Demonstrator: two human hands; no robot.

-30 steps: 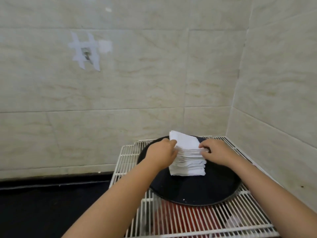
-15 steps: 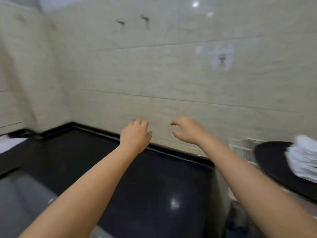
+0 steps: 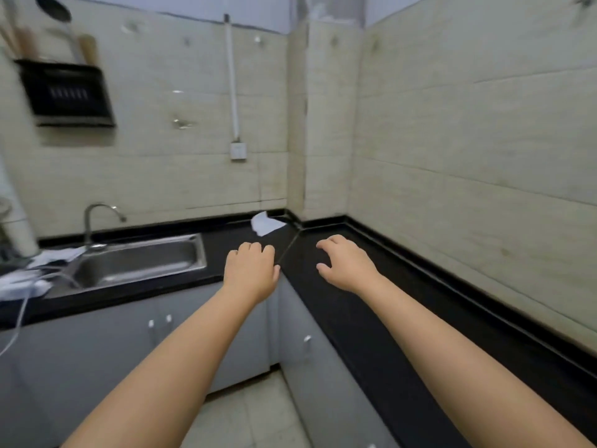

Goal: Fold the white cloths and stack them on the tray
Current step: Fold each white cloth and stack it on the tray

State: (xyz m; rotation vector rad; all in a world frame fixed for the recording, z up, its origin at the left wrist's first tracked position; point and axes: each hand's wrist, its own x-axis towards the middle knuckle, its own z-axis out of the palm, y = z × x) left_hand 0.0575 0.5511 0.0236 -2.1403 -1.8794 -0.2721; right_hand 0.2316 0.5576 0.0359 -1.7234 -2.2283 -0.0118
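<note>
A single white cloth [image 3: 266, 224] lies crumpled on the black counter [image 3: 355, 305] in the far corner. My left hand [image 3: 250, 271] hovers in front of it, fingers curled loosely and holding nothing. My right hand [image 3: 344, 265] is stretched over the counter to the right of the cloth, fingers spread and empty. Both hands are a short way from the cloth and do not touch it. More white cloths [image 3: 38, 265] lie at the far left beside the sink. The tray and the folded stack are out of view.
A steel sink [image 3: 135, 263] with a tap [image 3: 97, 218] is set into the counter at the left. Grey cabinet doors [image 3: 168, 337] run below. A black utensil rack [image 3: 66, 95] hangs on the tiled wall. A wall socket [image 3: 238, 151] sits above the corner.
The view has swung left from the tray and stack to the counter corner. Both hands left the stack and now reach, empty, toward the lone white cloth.
</note>
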